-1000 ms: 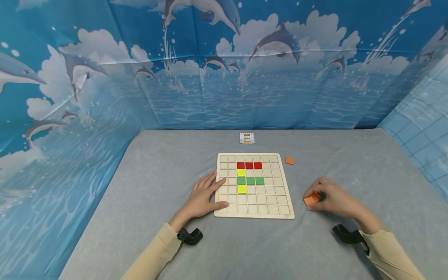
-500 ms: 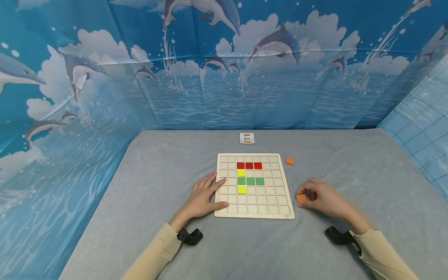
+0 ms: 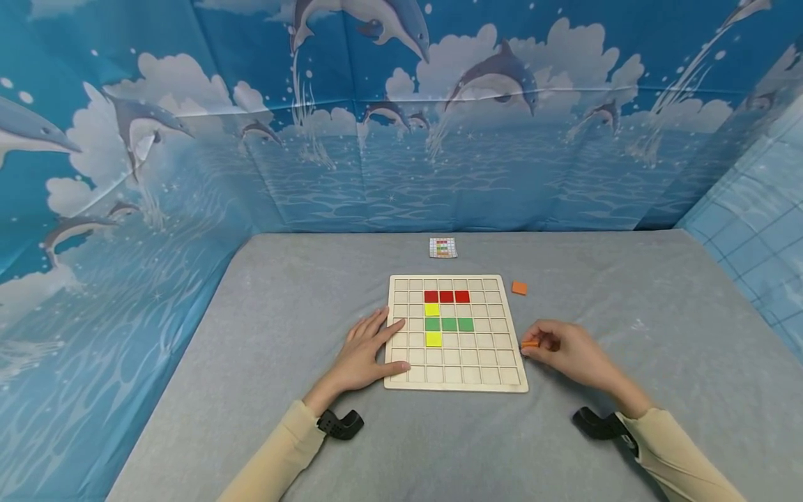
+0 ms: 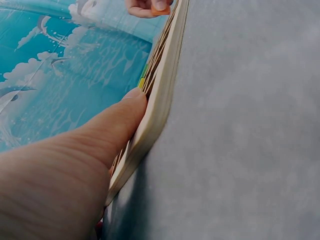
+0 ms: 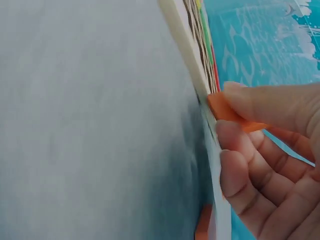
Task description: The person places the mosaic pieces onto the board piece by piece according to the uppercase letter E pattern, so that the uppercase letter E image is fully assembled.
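Note:
My left hand (image 3: 359,357) rests with spread fingers on the left edge of a wooden grid board (image 3: 490,376). In the left wrist view its thumb (image 4: 131,102) lies over the board's rim. At the board's right edge, my right hand (image 3: 569,350) pinches an orange tile (image 5: 220,106) between thumb and fingers; more orange shows below the thumb in the right wrist view. Set in the grid are a row of red tiles (image 3: 447,297), a row of green tiles (image 3: 449,324), an upper yellow tile (image 3: 431,309) and a lower yellow tile (image 3: 433,339).
A loose orange tile (image 3: 519,288) lies on the grey cloth just right of the board's far corner. Behind the board is a small card (image 3: 442,247) printed with a coloured grid. A dolphin-print curtain (image 3: 401,174) hangs along the back and left.
My right hand has moved left with the orange tile, from the cloth to the board's right edge, and the tile now shows nearly edge-on. My left hand has stayed put.

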Demonstrator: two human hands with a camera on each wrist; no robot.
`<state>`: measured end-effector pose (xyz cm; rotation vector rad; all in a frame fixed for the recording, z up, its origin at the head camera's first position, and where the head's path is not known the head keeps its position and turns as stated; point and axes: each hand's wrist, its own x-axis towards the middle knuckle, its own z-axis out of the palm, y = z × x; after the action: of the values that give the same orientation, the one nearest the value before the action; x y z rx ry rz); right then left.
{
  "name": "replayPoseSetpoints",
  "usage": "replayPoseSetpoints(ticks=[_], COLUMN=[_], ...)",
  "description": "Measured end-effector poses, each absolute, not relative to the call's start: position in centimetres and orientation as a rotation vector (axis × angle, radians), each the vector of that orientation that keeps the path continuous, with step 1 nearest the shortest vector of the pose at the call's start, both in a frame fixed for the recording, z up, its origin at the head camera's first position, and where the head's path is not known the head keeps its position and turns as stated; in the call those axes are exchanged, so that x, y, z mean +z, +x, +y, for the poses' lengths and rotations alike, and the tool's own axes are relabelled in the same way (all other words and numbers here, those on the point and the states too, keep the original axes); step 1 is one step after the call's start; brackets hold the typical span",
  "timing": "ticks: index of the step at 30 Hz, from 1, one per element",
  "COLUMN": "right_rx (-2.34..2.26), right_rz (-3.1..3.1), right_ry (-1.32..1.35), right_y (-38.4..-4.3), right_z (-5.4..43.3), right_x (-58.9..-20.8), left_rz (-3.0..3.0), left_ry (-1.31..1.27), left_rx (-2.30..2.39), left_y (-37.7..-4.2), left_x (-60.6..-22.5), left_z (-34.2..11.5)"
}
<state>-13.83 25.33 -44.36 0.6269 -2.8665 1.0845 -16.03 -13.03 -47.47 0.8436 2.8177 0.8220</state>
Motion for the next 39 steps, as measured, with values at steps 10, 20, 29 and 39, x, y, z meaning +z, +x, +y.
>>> replayPoseSetpoints(ticks=[10, 20, 29, 39], right_rx=[1.343, 1.493, 1.453, 1.369], right_rz=[-2.819, -2.775, -2.782, -2.812], right_ry=[0.629, 0.913, 0.956, 0.966], right_y=[-14.1, -14.8, -15.1, -15.5], right_z=[21.7, 16.7, 13.8, 12.7], right_x=[-43.7, -43.9, -43.8, -43.8], left_rz=[2.816, 2.819, 2.830, 2.823], left_ry=[0.843, 0.845, 0.833, 0.836], left_rx=[0.830, 0.825, 0.818, 0.827], left_y=[-16.1, -16.1, -16.2, -16.2], left_x=[-47.6, -47.5, -47.6, -47.6], left_z=[-13.1, -13.0, -13.0, -13.1])
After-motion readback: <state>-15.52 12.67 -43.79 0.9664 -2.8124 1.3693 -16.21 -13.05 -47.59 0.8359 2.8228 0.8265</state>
